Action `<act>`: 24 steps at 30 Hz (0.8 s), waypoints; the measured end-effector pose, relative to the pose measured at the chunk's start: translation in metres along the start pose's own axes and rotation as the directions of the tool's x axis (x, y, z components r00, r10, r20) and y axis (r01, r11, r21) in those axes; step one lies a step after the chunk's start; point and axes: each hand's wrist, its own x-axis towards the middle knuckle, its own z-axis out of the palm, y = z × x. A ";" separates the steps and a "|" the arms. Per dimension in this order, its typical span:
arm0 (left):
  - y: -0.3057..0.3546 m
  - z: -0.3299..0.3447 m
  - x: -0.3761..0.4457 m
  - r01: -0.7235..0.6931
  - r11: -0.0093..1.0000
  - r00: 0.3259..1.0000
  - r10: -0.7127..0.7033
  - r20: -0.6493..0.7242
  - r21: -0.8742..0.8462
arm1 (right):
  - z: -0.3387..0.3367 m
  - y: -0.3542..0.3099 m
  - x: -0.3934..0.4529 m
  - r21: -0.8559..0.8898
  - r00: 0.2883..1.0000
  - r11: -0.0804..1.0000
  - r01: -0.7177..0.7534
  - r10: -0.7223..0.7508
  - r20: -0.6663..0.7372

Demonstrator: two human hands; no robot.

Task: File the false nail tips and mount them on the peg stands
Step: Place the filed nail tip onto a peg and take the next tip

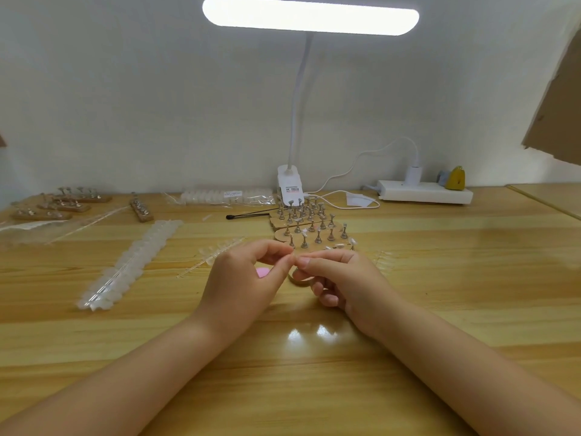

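Observation:
My left hand (248, 278) and my right hand (339, 278) meet fingertip to fingertip over the table's middle, pinching something tiny between them that I cannot make out. A pink nail file (263, 272) peeks out under my left hand. A round wooden base (301, 280) lies under my right fingers. Just behind stand wooden peg stands (309, 226) with metal pegs; the nearest row carries a few clear nail tips (339, 245). A strip of clear tips (217, 251) lies left of my hands.
A long pack of nail tips (125, 267) lies at the left, more peg stands (63, 202) at the far left. A clip lamp (290, 187), a black tool (248, 215), a bagged tip pack (226, 196) and a power strip (424, 191) line the back wall.

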 end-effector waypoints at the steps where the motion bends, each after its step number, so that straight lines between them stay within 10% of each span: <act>1: -0.001 0.000 0.000 0.013 1.000 1.000 -0.013 0.002 -0.011 | 0.000 0.000 0.000 0.005 1.000 1.000 -0.003 0.003 -0.002; 8: -0.005 0.000 0.000 0.060 0.998 0.998 -0.059 -0.014 0.006 | 0.008 -0.001 -0.007 -0.253 0.978 0.959 0.127 -0.164 -0.132; 12: -0.007 0.001 0.002 0.103 0.993 0.994 -0.101 -0.042 0.061 | 0.006 0.007 -0.008 -0.907 0.887 0.385 0.171 -0.461 -0.028; 24: -0.010 0.010 0.003 0.015 0.973 0.999 -0.006 -0.042 0.229 | 0.009 0.007 0.005 -0.978 0.909 0.183 0.103 -0.417 0.017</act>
